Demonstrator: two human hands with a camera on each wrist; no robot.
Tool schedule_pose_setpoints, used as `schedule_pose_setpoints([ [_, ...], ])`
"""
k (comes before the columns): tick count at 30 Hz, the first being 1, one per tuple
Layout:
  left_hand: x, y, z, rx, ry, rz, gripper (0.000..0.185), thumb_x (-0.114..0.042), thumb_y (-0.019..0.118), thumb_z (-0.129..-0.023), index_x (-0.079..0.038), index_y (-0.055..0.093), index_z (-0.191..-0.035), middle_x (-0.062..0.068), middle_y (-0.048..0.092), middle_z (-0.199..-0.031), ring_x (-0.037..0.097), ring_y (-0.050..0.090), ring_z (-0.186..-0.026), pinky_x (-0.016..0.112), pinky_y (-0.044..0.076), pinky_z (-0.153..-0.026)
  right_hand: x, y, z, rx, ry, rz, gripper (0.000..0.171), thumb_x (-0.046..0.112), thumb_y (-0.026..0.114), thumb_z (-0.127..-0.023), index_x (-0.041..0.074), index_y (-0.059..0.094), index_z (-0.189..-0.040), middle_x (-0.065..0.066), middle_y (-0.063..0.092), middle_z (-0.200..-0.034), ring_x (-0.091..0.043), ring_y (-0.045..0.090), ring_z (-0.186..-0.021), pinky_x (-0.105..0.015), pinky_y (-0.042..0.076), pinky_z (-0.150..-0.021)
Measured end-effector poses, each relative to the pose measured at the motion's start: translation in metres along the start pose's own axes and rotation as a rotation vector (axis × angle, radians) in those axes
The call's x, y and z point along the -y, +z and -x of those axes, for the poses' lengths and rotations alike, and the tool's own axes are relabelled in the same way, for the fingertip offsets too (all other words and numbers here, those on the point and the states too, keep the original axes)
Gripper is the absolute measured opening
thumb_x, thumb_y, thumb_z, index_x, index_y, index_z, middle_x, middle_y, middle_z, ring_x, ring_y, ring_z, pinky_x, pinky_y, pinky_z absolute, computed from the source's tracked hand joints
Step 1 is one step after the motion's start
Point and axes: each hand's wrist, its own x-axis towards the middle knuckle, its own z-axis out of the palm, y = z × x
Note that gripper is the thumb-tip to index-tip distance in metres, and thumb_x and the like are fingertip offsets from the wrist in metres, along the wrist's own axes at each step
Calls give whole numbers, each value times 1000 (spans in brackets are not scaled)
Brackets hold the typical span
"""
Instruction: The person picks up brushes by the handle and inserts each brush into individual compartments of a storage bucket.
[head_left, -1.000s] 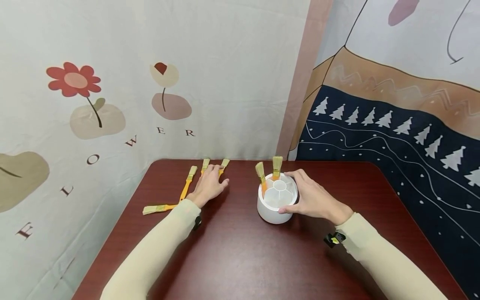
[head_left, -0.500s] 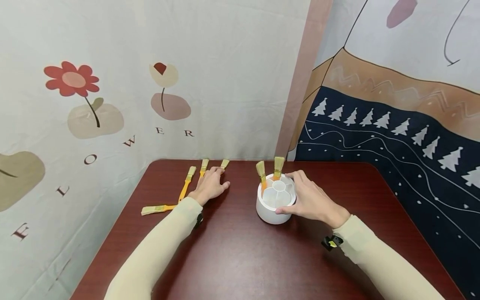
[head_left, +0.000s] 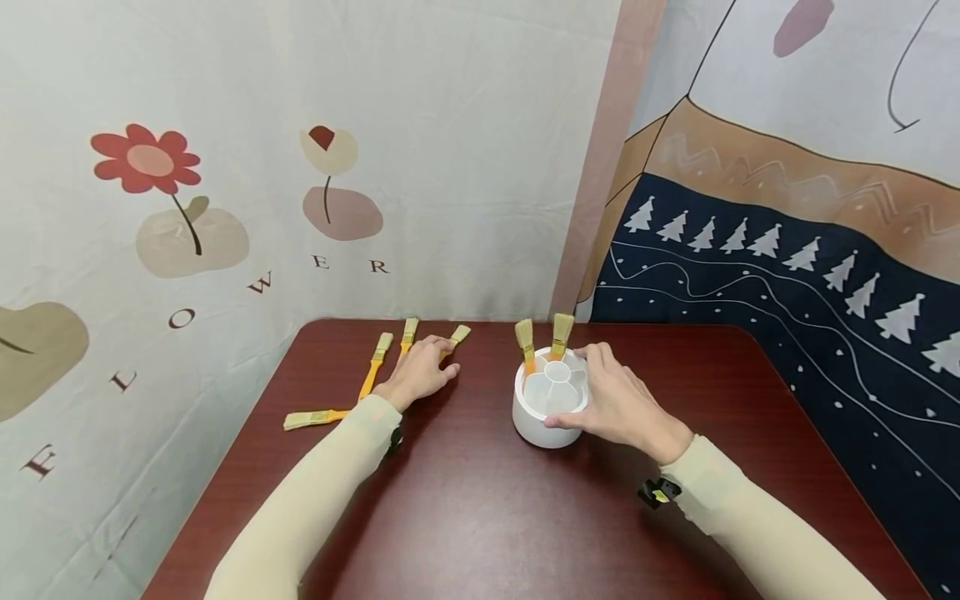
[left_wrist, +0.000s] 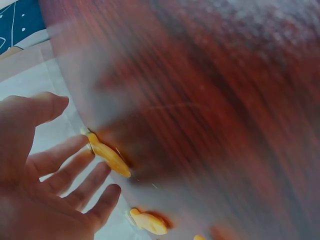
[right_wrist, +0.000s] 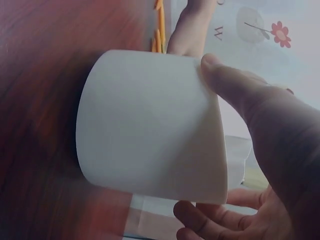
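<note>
**Two hands, a white brush holder and loose orange-handled brushes**

From the head camera we see a glossy dark red wood-grain table (head_left: 480,517) set into a corner hung with printed cloth. Our right hand (head_left: 618,404) curls round the right side of a round white brush holder (head_left: 542,425), thumb at the near edge and fingers at the far edge of the rim. The holder is a smooth, matte cylinder standing upright in the middle of the table, its top divided into petal-shaped compartments about a small centre ring. Two paint brushes (head_left: 542,340) with orange handles, brass-coloured ferrules and pale bristles stand bristle-up in its far compartments. Our left hand (head_left: 420,375) lies flat with fingers spread over the loose brushes (head_left: 372,371) on the far left of the table; one more brush (head_left: 315,417) lies crosswise nearer the left edge.

The left wrist camera is blurred. It shows the left hand (left_wrist: 45,170) wide, fingers straight and fanned, fingertips close to a rounded orange handle end (left_wrist: 109,156), with another (left_wrist: 148,222) nearer; we cannot tell whether they touch.

The right wrist camera shows the holder's (right_wrist: 150,125) plain, slightly tapered white wall, with the right hand's thumb (right_wrist: 240,95) pressed on its rim and fingers (right_wrist: 210,222) wrapping the other side.
</note>
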Motion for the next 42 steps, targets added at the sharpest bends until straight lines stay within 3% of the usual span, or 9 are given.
schedule_pose_setpoints([
  [11, -2, 1, -2, -12, 98, 62, 36, -26, 79, -112, -4, 82, -140, 15, 77, -153, 39, 71, -147, 56, 58, -125, 12, 9, 4, -79, 49, 62, 119, 78, 101, -75, -4, 52, -147, -20, 61, -129, -30, 73, -90, -44, 70, -73],
  [18, -4, 4, -8, -13, 182, 79, 26, -21, 80, -110, -5, 87, -129, 9, 83, -146, 36, 75, -143, 55, 60, -122, 18, 12, 5, -136, 66, 124, 116, 81, 100, -73, -4, 55, -138, -18, 58, -118, -26, 64, -73, -37, 60, -61],
  [24, -7, 5, -10, -5, 201, 92, 19, -19, 81, -110, -10, 90, -123, 6, 86, -138, 34, 77, -139, 54, 61, -121, 25, 14, 6, -153, 81, 174, 114, 83, 99, -73, -4, 55, -133, -17, 57, -113, -26, 62, -75, -36, 57, -63],
  [33, -17, 8, -14, -14, 153, 79, 23, -22, 84, -108, -13, 88, -129, 6, 86, -130, 29, 80, -126, 51, 65, -111, 32, 16, 9, -174, 98, 261, 114, 85, 97, -74, -6, 55, -129, -17, 56, -108, -26, 64, -76, -40, 53, -66],
  [42, -26, 18, -21, -64, 27, -25, 31, -30, 92, -103, -15, 87, -130, 5, 82, -125, 30, 79, -119, 51, 66, -103, 37, 23, 9, -227, 94, 318, 117, 88, 95, -73, -8, 57, -127, -18, 57, -105, -29, 66, -77, -40, 49, -64],
])
